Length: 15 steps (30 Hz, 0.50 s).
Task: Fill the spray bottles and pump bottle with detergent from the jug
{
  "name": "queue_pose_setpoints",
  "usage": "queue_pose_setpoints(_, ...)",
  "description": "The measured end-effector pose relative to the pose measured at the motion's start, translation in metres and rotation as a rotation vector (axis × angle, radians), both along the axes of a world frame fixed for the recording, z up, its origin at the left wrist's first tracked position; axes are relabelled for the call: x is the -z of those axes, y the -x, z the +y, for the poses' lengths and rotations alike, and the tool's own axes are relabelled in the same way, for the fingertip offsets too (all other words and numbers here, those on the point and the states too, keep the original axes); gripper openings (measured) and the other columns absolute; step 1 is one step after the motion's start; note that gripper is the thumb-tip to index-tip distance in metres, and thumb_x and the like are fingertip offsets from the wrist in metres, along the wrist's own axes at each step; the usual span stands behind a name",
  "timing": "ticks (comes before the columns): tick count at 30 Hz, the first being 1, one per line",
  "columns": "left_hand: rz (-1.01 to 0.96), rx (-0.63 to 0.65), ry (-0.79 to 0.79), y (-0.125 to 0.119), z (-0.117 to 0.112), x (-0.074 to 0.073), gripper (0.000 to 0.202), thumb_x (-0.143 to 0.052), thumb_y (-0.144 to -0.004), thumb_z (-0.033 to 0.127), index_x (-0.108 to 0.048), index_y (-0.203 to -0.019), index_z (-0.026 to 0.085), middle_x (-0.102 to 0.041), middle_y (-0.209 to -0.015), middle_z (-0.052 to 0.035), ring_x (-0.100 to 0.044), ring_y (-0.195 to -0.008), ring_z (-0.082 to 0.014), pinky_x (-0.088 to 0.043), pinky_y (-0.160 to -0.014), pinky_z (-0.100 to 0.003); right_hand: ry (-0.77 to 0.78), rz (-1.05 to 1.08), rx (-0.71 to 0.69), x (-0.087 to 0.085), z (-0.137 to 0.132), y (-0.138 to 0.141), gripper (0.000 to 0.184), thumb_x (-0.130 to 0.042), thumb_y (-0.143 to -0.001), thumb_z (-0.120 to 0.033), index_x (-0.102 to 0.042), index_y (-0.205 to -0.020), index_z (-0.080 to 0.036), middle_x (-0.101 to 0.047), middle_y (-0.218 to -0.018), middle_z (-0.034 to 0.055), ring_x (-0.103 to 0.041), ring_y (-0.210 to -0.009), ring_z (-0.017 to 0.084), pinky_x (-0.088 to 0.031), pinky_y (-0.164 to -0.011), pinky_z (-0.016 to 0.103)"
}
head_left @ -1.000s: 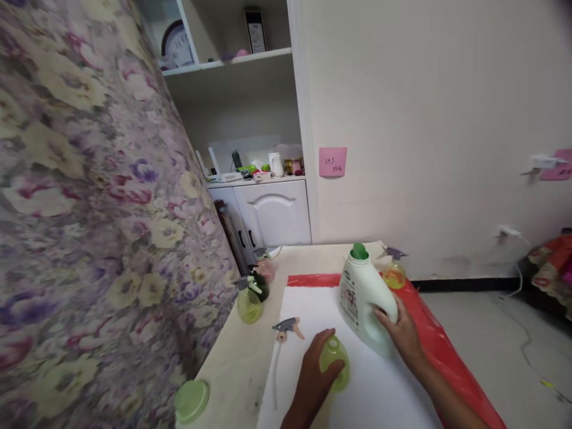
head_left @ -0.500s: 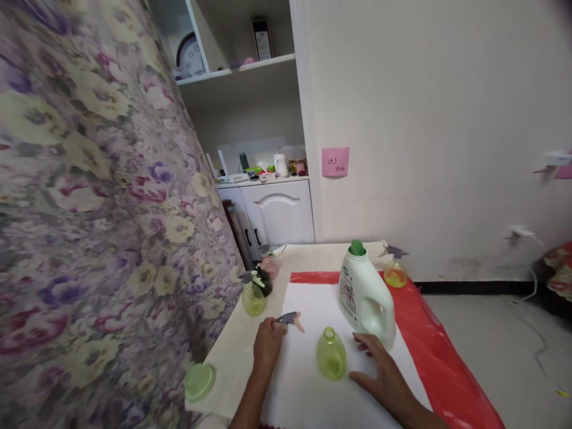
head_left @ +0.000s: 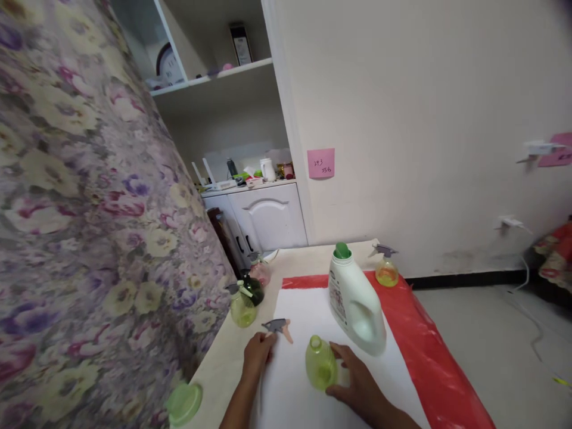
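My right hand [head_left: 360,381] is at the right side of a yellow-green translucent spray bottle [head_left: 320,364] without its top, thumb low and fingers at the shoulder, closed on it. The bottle stands on a white sheet [head_left: 290,381]. My left hand [head_left: 258,356] rests by the sheet's left edge with its fingers curled together; what they hold, if anything, is hidden. Just beyond those fingers lies a grey and peach trigger spray head [head_left: 279,328]. Behind the bottle stands a big pale green detergent jug [head_left: 357,310], with something green in its mouth.
Green [head_left: 242,311], dark [head_left: 253,289] and pink [head_left: 260,271] spray bottles stand at the table's left. Another spray bottle [head_left: 386,273] with yellow liquid is at the back right, on red plastic [head_left: 429,357]. A green lid [head_left: 184,403] lies front left, beside a floral curtain [head_left: 98,238].
My right hand has moved left from beside the green bottle onto its side. My left hand has drawn slightly back from the spray head. The camera view has shifted.
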<state>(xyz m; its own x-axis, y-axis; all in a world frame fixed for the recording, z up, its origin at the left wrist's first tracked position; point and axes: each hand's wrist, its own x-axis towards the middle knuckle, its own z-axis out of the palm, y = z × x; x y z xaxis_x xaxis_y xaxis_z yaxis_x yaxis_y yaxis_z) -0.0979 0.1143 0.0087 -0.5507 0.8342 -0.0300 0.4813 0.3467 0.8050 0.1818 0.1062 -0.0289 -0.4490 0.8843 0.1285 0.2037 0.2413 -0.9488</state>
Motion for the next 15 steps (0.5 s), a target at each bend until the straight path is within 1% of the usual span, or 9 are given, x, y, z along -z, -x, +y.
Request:
queue_pose_setpoints(2,-0.257,-0.025,-0.087,-0.008,-0.008,-0.007,0.025,-0.060,-0.073,0.037,-0.050,-0.057,0.020,-0.049,-0.041,0.0052,-0.050,-0.038,-0.0132,-0.036,-0.041,-0.024,-0.009,0.014,-0.007,-0.002,-0.002,0.000,0.076,-0.071,-0.060,-0.016,-0.046,-0.132,-0.023,-0.056,-0.130,0.0083,-0.052,-0.120,0.027,-0.042,-0.100,0.038)
queue_pose_setpoints(4,-0.512,-0.046,-0.180,-0.018,-0.018,-0.017,0.021,-0.064,-0.073,0.034,-0.057,-0.063,0.017,-0.056,-0.049,0.0028,-0.052,-0.040,-0.0108,-0.039,-0.041,-0.021,-0.017,0.025,-0.003,-0.001,-0.004,-0.001,0.074,-0.070,-0.061,-0.016,-0.048,-0.131,-0.025,-0.057,-0.129,0.0068,-0.052,-0.120,0.027,-0.042,-0.100,0.038)
queue_pose_setpoints(6,-0.730,-0.052,-0.269,-0.030,-0.026,-0.028,0.011,-0.066,-0.073,0.025,-0.062,-0.070,0.015,-0.064,-0.059,-0.0008,-0.057,-0.046,-0.0097,-0.046,-0.046,-0.020,-0.020,0.033,0.002,0.002,-0.003,0.000,0.074,-0.070,-0.061,-0.016,-0.049,-0.130,-0.025,-0.058,-0.128,0.0062,-0.052,-0.120,0.028,-0.042,-0.100,0.039)
queue_pose_setpoints(8,-0.909,-0.051,-0.354,-0.042,-0.034,-0.041,0.002,-0.064,-0.075,0.016,-0.065,-0.076,0.014,-0.069,-0.068,-0.0035,-0.062,-0.053,-0.0095,-0.052,-0.054,-0.020,-0.027,0.041,-0.003,0.007,0.000,0.001,0.075,-0.071,-0.059,-0.017,-0.049,-0.131,-0.025,-0.058,-0.129,0.0065,-0.052,-0.120,0.029,-0.041,-0.101,0.040)
queue_pose_setpoints(10,-1.033,-0.038,-0.420,-0.054,-0.040,-0.054,0.010,-0.059,-0.079,0.008,-0.067,-0.080,0.014,-0.071,-0.075,-0.0056,-0.066,-0.060,-0.0101,-0.055,-0.061,-0.020,-0.037,0.050,-0.015,0.012,0.004,0.004,0.080,-0.073,-0.057,-0.016,-0.048,-0.132,-0.025,-0.056,-0.132,0.0074,-0.050,-0.123,0.031,-0.039,-0.104,0.042)
queue_pose_setpoints(12,-1.132,-0.017,-0.477,-0.064,-0.044,-0.068,0.015,-0.056,-0.080,0.004,-0.068,-0.083,0.013,-0.073,-0.080,-0.0076,-0.068,-0.065,-0.0110,-0.057,-0.064,-0.021,-0.045,0.058,-0.037,0.017,0.008,0.008,0.086,-0.075,-0.054,-0.015,-0.045,-0.135,-0.025,-0.054,-0.136,0.0086,-0.047,-0.127,0.032,-0.034,-0.108,0.045)
queue_pose_setpoints(15,-1.242,0.024,-0.601,-0.077,-0.051,-0.093,0.015,-0.059,-0.079,0.002,-0.069,-0.082,0.012,-0.073,-0.083,-0.0090,-0.068,-0.068,-0.0121,-0.057,-0.066,-0.022,-0.040,0.072,-0.047,0.021,0.012,0.014,0.092,-0.075,-0.053,-0.014,-0.041,-0.138,-0.023,-0.048,-0.143,0.0108,-0.041,-0.133,0.032,-0.028,-0.113,0.046)
